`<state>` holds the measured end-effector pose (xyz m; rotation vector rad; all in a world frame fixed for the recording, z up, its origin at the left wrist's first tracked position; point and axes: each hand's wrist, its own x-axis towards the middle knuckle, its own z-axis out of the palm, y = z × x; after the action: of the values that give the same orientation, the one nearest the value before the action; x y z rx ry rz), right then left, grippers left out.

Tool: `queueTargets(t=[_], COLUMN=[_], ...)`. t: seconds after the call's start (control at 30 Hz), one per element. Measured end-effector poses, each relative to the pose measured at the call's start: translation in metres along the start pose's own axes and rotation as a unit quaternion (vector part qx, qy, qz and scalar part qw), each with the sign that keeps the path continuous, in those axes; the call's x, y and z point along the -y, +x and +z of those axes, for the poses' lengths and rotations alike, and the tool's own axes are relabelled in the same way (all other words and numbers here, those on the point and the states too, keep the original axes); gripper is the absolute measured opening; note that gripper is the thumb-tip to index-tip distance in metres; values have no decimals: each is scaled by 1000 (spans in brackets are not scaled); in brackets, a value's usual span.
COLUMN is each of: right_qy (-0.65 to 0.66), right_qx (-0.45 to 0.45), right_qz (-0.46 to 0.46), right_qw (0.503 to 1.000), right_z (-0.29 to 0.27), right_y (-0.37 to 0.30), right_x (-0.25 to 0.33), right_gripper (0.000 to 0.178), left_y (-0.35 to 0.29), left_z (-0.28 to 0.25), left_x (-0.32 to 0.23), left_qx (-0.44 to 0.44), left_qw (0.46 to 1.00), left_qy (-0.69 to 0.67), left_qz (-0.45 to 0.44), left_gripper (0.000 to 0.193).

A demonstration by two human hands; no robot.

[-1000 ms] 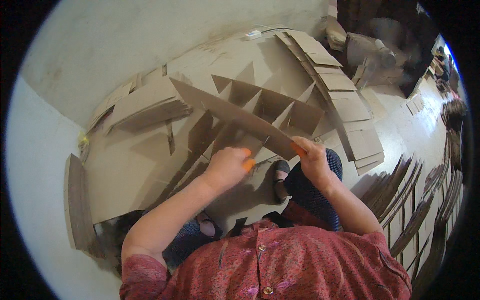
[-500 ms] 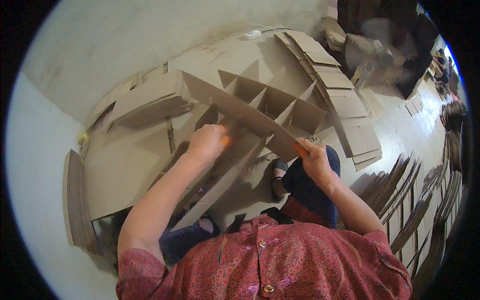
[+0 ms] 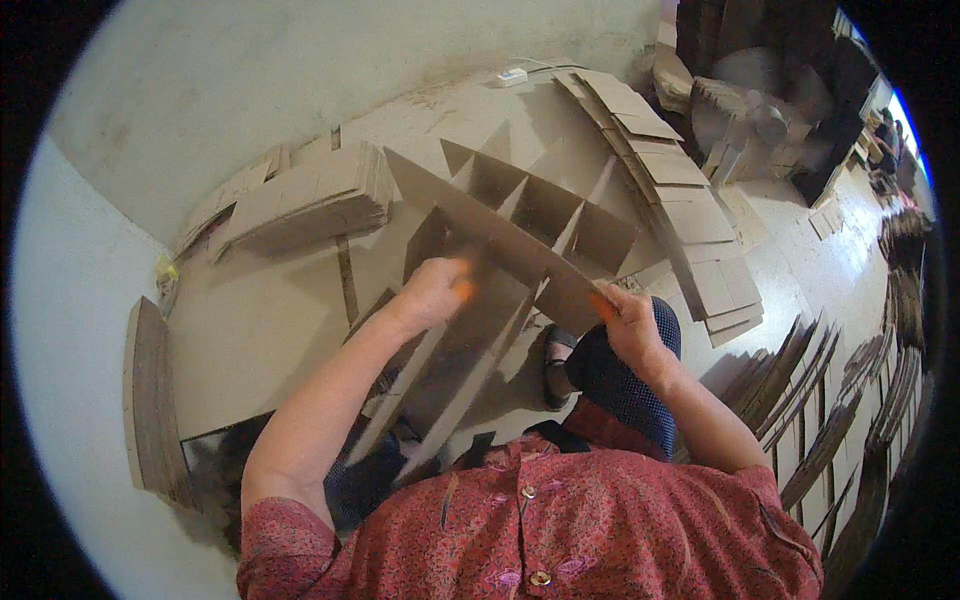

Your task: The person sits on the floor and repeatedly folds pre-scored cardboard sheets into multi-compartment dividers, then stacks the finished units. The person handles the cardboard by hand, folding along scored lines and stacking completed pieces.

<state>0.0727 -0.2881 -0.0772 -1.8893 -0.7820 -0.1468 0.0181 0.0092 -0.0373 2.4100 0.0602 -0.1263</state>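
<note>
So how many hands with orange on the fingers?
2: the left hand beside the cardboard grid, and the right hand gripping the long strip's near right end. The distant people are too small to tell; theirs may be hidden.

Plain brown is shown by the cardboard divider (image 3: 450, 207), and lighter tan by the stacked sheets (image 3: 300, 197) at left and the overlapping boards (image 3: 692, 212) at right; bright orange is displayed by the finger coverings (image 3: 464, 291) on the left grip (image 3: 428, 292) and the right grip (image 3: 634, 326). The blouse (image 3: 600, 520) is coloured red, densely speckled with darker flecks and marked with pink motifs, while the dark blue trousers (image 3: 612, 372) are patterned with fine pale dots. Off-white is seen on the wall (image 3: 350, 60), white on the power strip (image 3: 511, 77).
</note>
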Motion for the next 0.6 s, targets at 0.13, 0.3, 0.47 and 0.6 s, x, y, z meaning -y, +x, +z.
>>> queueTargets(t=[0.13,0.3,0.47,0.6], right_qy=[-31,-91,-208,-190], right_qx=[28,69,129,163], right_qz=[32,9,-126,-103], right_qw=[999,993,961,963], right_z=[-1,-22,-13,-27], right_y=[6,10,19,28], right_x=[0,14,19,37], right_gripper=[21,46,67,67], left_y=[-2,-6,17,14], left_z=[-10,-32,-47,-42], left_x=[-4,6,31,52], left_qx=[36,-276,-77,-176], left_qw=[998,946,981,970], left_qy=[-19,155,159,156], left_qz=[-52,71,-78,-59], left_gripper=[30,36,27,27])
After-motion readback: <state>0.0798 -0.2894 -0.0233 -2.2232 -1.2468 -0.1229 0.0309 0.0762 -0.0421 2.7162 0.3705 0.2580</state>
